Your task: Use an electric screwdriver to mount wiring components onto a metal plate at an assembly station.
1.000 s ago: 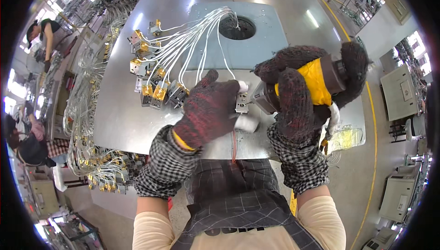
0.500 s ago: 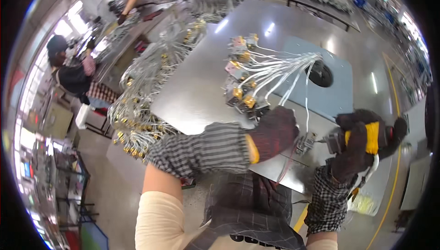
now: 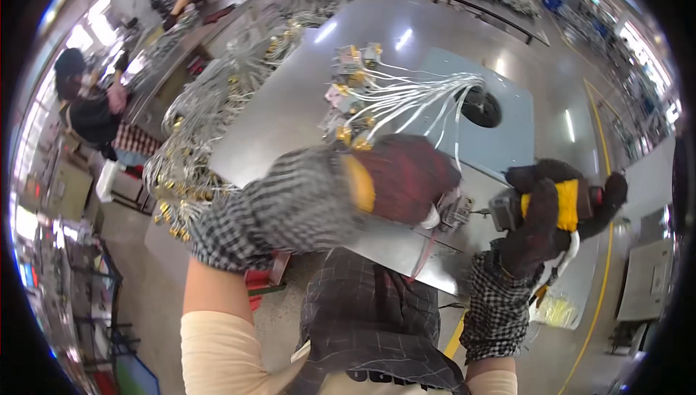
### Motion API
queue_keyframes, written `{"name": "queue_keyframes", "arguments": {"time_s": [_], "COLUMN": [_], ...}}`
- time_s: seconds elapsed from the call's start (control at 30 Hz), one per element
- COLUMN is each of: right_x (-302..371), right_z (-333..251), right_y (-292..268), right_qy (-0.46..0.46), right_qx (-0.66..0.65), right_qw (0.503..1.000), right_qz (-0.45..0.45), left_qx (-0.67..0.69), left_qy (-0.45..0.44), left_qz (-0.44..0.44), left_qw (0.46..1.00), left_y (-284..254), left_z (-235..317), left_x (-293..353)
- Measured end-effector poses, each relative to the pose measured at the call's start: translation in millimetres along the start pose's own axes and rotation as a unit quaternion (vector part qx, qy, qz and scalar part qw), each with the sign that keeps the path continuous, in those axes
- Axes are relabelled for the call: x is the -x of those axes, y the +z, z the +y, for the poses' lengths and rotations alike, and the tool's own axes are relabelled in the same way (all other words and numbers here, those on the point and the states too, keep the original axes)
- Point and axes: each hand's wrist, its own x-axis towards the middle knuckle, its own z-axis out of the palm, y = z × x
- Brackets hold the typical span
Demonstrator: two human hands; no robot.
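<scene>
My left hand [image 3: 413, 177], in a dark red glove, is closed at the near part of the metal table [image 3: 268, 123]. By its fingertips is a small grey metal connector [image 3: 457, 212] on a white cable, and the hand appears to grip it; its fingers are partly hidden and smeared. Wrapped in my dark-gloved right hand [image 3: 540, 225] is a black and yellow power screwdriver [image 3: 569, 205]. Its thin bit points left at the connector, very close to it. Several white cables [image 3: 413, 98] fan out across the table to a cluster of connectors [image 3: 348, 98].
The cables come together at a round dark hole [image 3: 481, 107] in a blue-grey plate [image 3: 511, 141]. A big heap of cable bundles [image 3: 196, 130] lies along the table's left. Two people [image 3: 90, 109] work at benches at the far left. A thin red strand [image 3: 424, 257] hangs over the near edge.
The whole view has shifted, moving the table and cables up and to the left. My left hand has turned and blurred beside the connector; the screwdriver remains in my right hand.
</scene>
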Motion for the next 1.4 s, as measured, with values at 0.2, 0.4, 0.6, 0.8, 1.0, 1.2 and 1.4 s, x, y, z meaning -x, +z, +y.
{"name": "queue_keyframes", "arguments": {"time_s": [0.2, 0.4, 0.6, 0.8, 1.0, 1.2, 1.4], "right_x": [-20.7, 5.7, -27.8, 7.0, -2.2, 9.7, 5.8], "right_z": [50.0, 7.0, 77.2, 19.1, 84.8, 33.6, 22.3], "right_y": [-19.4, 2.8, -80.5, -13.0, -61.4, -10.3, -11.0], "right_qy": [-0.143, -0.043, 0.406, 0.037, 0.141, 0.075, -0.018], "right_qx": [-0.376, -0.057, -0.261, 0.046, -0.283, -0.164, -0.087], "right_qw": [0.901, 0.997, 0.856, 0.997, 0.945, 0.984, 0.996], "right_qz": [-0.161, -0.011, -0.185, -0.048, -0.079, 0.010, -0.024], "left_qx": [0.521, 0.202, 0.117, 0.204, 0.186, 0.246, 0.243], "left_qy": [-0.026, 0.006, -0.098, -0.083, -0.054, -0.051, -0.050], "left_qz": [0.249, 0.247, 0.119, 0.190, 0.239, 0.232, 0.234], "left_qw": [0.816, 0.948, 0.981, 0.957, 0.951, 0.940, 0.940], "left_y": [83.4, 90.3, 72.4, 94.9, 104.7, 101.8, 108.9], "left_z": [-17.1, 10.2, 28.0, 12.6, 8.6, 8.4, 7.8], "left_x": [37.5, 38.4, 28.1, 33.0, 32.4, 30.7, 29.8]}}
